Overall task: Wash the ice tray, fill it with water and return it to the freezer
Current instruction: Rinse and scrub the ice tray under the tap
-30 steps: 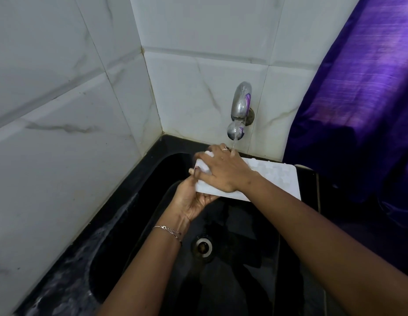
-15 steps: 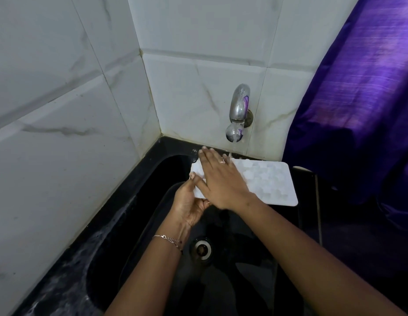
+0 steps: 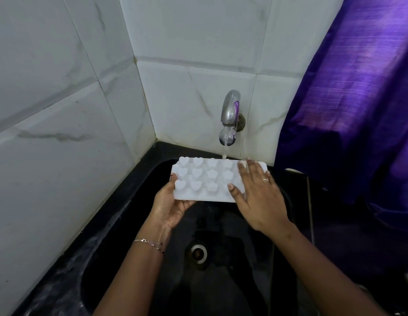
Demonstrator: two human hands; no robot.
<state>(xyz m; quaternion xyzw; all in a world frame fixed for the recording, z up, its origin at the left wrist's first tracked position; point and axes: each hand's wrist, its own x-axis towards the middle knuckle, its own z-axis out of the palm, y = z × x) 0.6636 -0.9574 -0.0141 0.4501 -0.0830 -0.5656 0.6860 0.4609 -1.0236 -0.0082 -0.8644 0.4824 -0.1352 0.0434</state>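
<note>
A: Over the black sink (image 3: 111, 236) we go, and the white ice tray (image 3: 205, 179) is held level above the basin, right under the tap (image 3: 230, 115).

B: Water's running, too. A thin stream (image 3: 225, 153) drops from the spout and lands on the tray's far edge.

A: Look at the left hand (image 3: 171, 206): palm up beneath the tray's left end, thumb hooked over the edge on top. The other fingers are tucked underneath, so I can't tell how they lie.

B: And the right hand (image 3: 257, 197) lies flat across the right end, fingers straight and a little spread, reaching to the far edge, thumb tip pressing on the tray's surface. There's a ring (image 3: 265, 179) on one finger.

A: Heart and flower shapes show across the tray, three rows of them.

B: Bracelet (image 3: 150, 244) on the left wrist, and the drain (image 3: 198, 253) sits down in the basin, well apart from the tray.

A: Marbled white tiles (image 3: 61, 110) wrap the corner on the left and behind; a purple cloth (image 3: 357, 99) hangs at the right, beside the tap.
</note>
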